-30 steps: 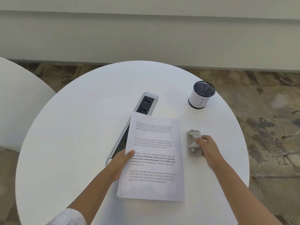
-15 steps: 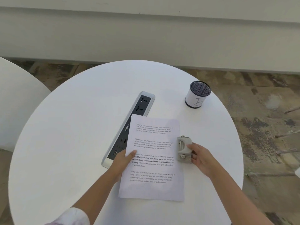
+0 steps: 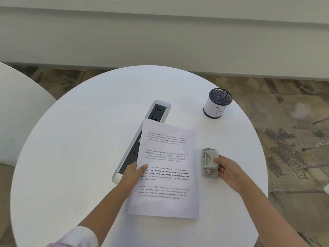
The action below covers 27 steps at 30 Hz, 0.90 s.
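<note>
Here, the printed paper (image 3: pixel 167 175) lies flat near the middle of the round white table (image 3: pixel 80 139), slightly turned, with four short blocks of text facing the person. Whether it is one sheet or a thin stack I cannot tell. Its far left corner covers part of a long grey power strip (image 3: pixel 158 111), which runs slantwise beneath it and shows again by the paper's left edge.

The left hand (image 3: pixel 132 175) holds the paper at that left edge, about halfway down. The thumb is laid on top of the print and the fingers are tucked out of sight under the sheet, so it is a pinch. A pale sleeve (image 3: pixel 78 236) shows at the lower edge of the view.

Just beside the paper's right edge, with a narrow strip of bare table between them, sits a small grey hole punch (image 3: pixel 209 161), its long side roughly parallel to the paper. The right hand (image 3: pixel 229 172) grips it from the right, thumb over the top of the lever and fingers curled against its near side.

Further out, towards the far right rim of the table, stands a black mesh pen cup (image 3: pixel 218 104) wrapped in white paper with a handwritten letter on it, well apart from both hands. To the left is the curve of a second white table (image 3: pixel 17 113). A worn, mottled floor (image 3: pixel 284 139) lies below, and a pale wall (image 3: pixel 160 41) runs across the back.
</note>
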### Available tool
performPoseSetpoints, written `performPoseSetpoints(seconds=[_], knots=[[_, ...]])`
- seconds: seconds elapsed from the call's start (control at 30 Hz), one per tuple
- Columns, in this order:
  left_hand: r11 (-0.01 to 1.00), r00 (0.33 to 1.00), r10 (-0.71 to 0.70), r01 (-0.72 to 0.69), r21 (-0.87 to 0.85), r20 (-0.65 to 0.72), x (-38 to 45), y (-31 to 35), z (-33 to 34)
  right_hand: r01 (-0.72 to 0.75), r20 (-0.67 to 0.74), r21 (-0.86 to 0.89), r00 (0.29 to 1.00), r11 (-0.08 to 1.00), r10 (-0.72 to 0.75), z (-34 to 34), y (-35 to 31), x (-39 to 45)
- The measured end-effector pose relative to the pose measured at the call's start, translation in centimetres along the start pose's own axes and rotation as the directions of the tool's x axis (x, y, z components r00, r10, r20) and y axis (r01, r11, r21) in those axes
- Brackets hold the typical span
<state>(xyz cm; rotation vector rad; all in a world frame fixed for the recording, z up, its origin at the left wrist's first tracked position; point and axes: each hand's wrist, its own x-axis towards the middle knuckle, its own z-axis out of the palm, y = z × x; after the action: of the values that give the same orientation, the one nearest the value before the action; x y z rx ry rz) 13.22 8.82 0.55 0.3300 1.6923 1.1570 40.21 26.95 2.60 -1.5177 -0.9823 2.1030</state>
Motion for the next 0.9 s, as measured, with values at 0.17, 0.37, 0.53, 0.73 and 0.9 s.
performPoseSetpoints(seconds=[0.17, 0.37, 0.53, 0.73, 0.9], knots=[[1.000, 1.000, -0.015, 0.015, -0.015, 0.005, 0.3, 0.2, -0.2, -0.043, -0.026, -0.050, 0.999, 0.998, 0.042, -1.4, -0.5, -0.2], [1.000, 1.000, -0.024, 0.024, 0.010, 0.000, 0.4, 0.4, 0.5, -0.165, 0.098, 0.049, 0.982, 0.985, 0.160, -0.1, -0.6, -0.7], [1.000, 0.999, -0.023, 0.022, 0.021, 0.025, 0.4, 0.5, 0.4, -0.177, 0.207, 0.017, 0.963, 0.984, 0.170, 2.4, -0.5, -0.4], [1.000, 1.000, -0.003, 0.003, -0.012, 0.028, 0.3, 0.4, 0.1, -0.100, 0.129, 0.017, 0.987, 0.995, 0.097, 1.7, -0.5, -0.1], [0.995, 1.000, 0.009, -0.007, -0.104, 0.018, 0.5, 0.6, -0.8, -0.063, 0.116, -0.021, 0.991, 0.998, 0.065, -0.9, -1.0, -0.4]])
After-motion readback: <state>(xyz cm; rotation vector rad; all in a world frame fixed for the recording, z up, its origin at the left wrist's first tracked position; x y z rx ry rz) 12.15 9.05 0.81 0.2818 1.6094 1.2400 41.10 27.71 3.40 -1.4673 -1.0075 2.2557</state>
